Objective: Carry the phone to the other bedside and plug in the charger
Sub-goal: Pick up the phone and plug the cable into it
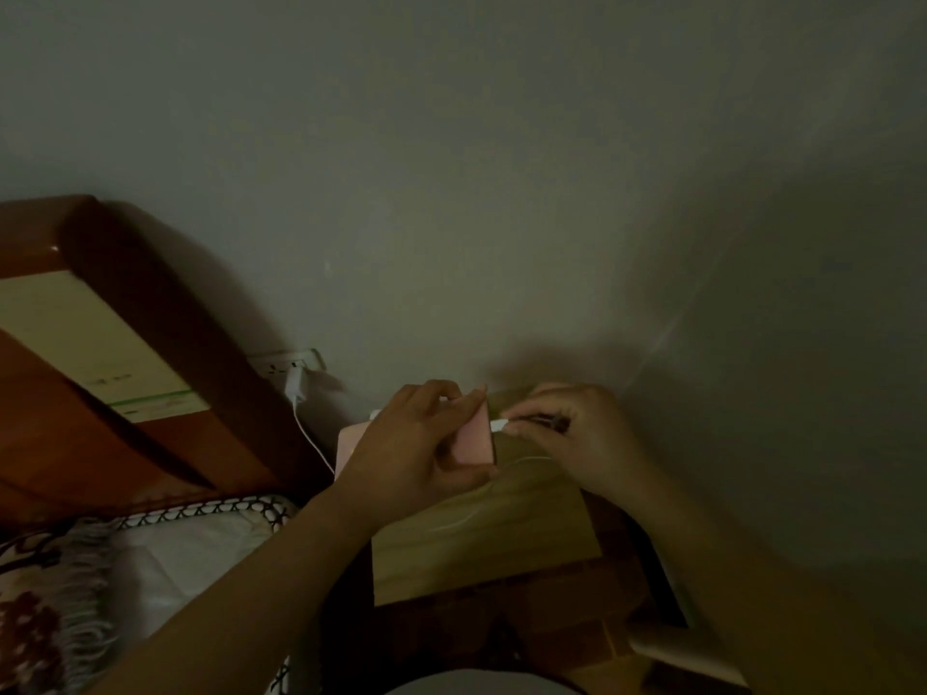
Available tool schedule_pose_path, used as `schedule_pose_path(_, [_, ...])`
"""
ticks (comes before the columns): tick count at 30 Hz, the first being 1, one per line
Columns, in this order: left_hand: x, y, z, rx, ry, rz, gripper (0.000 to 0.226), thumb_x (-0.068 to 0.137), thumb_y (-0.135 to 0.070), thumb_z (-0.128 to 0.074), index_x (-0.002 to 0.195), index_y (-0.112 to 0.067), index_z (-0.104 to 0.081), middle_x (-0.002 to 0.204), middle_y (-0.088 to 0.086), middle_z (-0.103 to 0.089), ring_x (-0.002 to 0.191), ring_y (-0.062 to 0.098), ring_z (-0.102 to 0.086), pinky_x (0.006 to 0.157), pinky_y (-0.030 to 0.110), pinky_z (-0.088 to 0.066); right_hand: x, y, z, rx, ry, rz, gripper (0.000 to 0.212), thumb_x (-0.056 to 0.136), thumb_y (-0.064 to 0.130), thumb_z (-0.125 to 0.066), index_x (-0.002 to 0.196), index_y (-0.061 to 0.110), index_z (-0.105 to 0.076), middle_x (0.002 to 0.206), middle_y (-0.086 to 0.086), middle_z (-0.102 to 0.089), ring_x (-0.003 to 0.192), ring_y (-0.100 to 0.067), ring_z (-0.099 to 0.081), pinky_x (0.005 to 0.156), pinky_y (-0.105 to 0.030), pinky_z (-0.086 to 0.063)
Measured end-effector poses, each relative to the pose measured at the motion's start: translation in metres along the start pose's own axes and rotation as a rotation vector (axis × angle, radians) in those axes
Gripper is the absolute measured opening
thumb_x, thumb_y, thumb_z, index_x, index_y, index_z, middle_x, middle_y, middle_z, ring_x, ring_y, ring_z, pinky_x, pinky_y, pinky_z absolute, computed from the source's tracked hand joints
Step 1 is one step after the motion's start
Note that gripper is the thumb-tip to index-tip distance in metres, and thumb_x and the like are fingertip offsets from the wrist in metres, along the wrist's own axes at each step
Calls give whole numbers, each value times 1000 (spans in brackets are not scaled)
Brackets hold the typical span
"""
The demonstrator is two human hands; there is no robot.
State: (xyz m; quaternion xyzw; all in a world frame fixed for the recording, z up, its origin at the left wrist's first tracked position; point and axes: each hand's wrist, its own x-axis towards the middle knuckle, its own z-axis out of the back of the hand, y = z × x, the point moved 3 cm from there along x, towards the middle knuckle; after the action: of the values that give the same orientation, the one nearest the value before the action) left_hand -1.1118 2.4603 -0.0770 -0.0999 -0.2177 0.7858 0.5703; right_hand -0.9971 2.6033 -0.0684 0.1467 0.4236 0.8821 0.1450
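My left hand grips a pink-cased phone above the wooden bedside table; most of the phone is hidden by my fingers. The fingers of my right hand pinch the white charger connector, whose tip touches the phone's right end. The white charger cable runs from a white adapter plugged into the wall socket at the left, passes behind my left hand, and loops over the tabletop.
A brown wooden headboard stands at the left with a pale panel on it. A patterned pillow lies on the bed at lower left. A grey wall fills the background. The room is dim.
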Motion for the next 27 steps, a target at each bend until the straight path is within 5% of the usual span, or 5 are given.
schedule_pose_path(4, [9, -2, -17, 19, 25, -24, 79, 69, -67, -53, 134, -23, -45, 124, 10, -53, 106, 27, -49, 85, 39, -44, -17, -26, 0, 61, 9, -87, 17, 80, 23, -69, 96, 23, -72, 88, 8, -68, 81, -5, -62, 71, -26, -51])
schedule_pose_path(10, [17, -1, -48, 46, 77, -4, 81, 67, -61, -65, 135, -24, -42, 130, 8, -49, 111, 27, -45, 84, 31, -34, -38, -64, -3, 57, -83, -148, 17, 81, 27, -68, 98, 24, -71, 87, 12, -68, 81, -1, -61, 68, -16, -49])
schedule_pose_path(14, [22, -1, -82, 21, 126, 45, 82, 68, -61, -66, 137, -25, -40, 129, 7, -48, 113, 28, -45, 88, 37, -39, -48, -93, -9, 45, -92, -192, 12, 81, 24, -68, 93, 23, -72, 75, 24, -57, 73, 2, -57, 64, -11, -41])
schedule_pose_path(27, [49, 55, -247, -16, 258, 111, 82, 67, -65, -61, 135, -22, -43, 121, 13, -54, 103, 29, -52, 79, 36, -44, -60, -240, -62, 11, -7, -437, 13, 83, 19, -66, 95, 19, -71, 85, 4, -64, 76, -6, -57, 69, -16, -45])
